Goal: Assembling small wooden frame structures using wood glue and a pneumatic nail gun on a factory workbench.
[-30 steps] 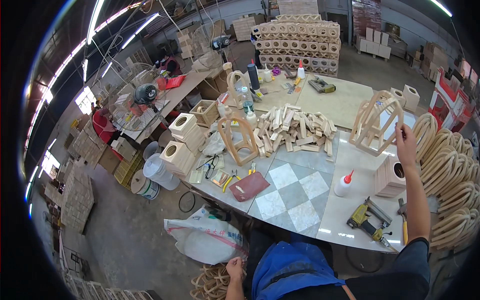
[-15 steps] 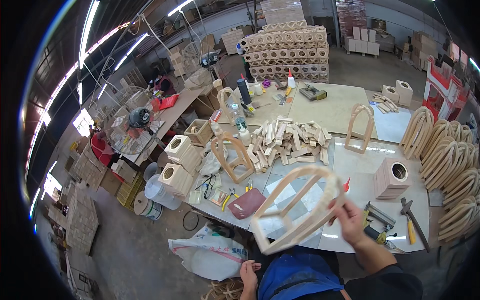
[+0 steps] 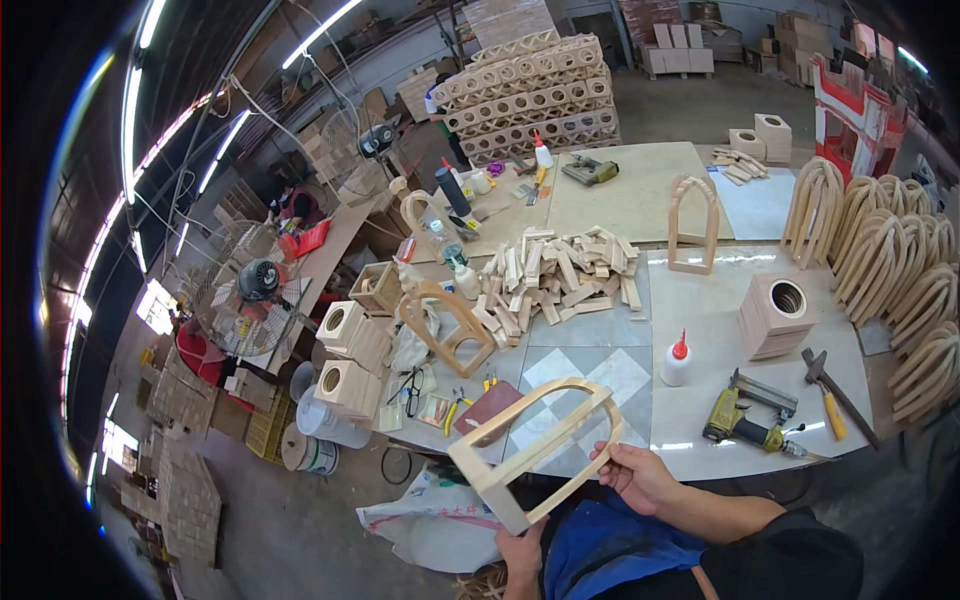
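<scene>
A pale wooden arched frame (image 3: 490, 487) is tilted in front of me over the table's near edge, held in both hands. My right hand (image 3: 635, 476) pinches its curved side between thumb and fingers. The fingers of my left hand (image 3: 522, 550) close on the lower end, near the thick base block, partly hidden by it. On the tabletop beyond lie a dark red pad (image 3: 487, 412) and grey and white squares. A white bottle with a red cap (image 3: 677, 366) stands past my right hand, with a yellow-green nail gun (image 3: 745, 425) to its right.
A heap of small wooden blocks (image 3: 560, 280) lies mid-table, with upright arched frames (image 3: 712, 240) on either side. A hammer (image 3: 832, 405) and a square box with a round hole (image 3: 775, 325) are at right. Stacked arches (image 3: 850, 235) line the right edge; a white sack (image 3: 425, 525) sits below.
The arched frame has swung lower and nearer, turning its base toward my left hand. My left hand has risen to grip it; my right hand has moved slightly left and down. The view has shifted.
</scene>
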Demonstrator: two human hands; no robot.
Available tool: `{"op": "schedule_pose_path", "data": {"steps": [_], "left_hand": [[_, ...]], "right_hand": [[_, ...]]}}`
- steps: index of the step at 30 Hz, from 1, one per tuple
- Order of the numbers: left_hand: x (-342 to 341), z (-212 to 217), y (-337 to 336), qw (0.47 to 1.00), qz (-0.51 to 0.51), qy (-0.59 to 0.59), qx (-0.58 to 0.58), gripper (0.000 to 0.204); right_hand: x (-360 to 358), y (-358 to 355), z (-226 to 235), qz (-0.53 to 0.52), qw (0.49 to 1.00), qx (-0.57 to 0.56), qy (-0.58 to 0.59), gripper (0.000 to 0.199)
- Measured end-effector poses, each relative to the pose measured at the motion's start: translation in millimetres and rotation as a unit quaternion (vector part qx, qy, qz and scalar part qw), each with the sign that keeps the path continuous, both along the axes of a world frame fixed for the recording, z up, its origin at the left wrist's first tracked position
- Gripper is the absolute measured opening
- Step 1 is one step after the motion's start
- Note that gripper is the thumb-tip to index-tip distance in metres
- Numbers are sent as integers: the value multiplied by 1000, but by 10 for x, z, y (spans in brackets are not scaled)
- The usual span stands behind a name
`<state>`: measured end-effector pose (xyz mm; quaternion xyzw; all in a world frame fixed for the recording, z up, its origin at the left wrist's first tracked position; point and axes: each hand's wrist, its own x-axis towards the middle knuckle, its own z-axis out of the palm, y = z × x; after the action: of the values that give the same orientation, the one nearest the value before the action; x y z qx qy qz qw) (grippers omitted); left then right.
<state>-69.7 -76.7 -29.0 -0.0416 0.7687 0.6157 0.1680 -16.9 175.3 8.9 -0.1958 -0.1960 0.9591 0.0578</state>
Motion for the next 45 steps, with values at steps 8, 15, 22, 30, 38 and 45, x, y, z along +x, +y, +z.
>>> {"op": "schedule_pose_path", "data": {"steps": [8,15,22,30,38,45], "left_hand": [[-170,693,775,933,-104,171,298,64],[-291,490,1031,904,-85,88,410,60],[-254,427,919,934,-106,130,315,37],[-342,482,835,886,-368,225,171,34],[-189,847,938,926,-261,259,85,78],[-192,691,689,934,-203,240,169,117]], "right_hand": [[-77,-89,-280,-12,976,-204,-68,29],[40,-225,-595,127,976,-162,-65,28],[401,340,-1120,320,944,-78,-19,34],[161,868,-384,-99,968,-231,-29,67],[-305,1209,-631,-172,939,-298,22,90],[-561,1503,-875,-199,893,-393,92,86]]}}
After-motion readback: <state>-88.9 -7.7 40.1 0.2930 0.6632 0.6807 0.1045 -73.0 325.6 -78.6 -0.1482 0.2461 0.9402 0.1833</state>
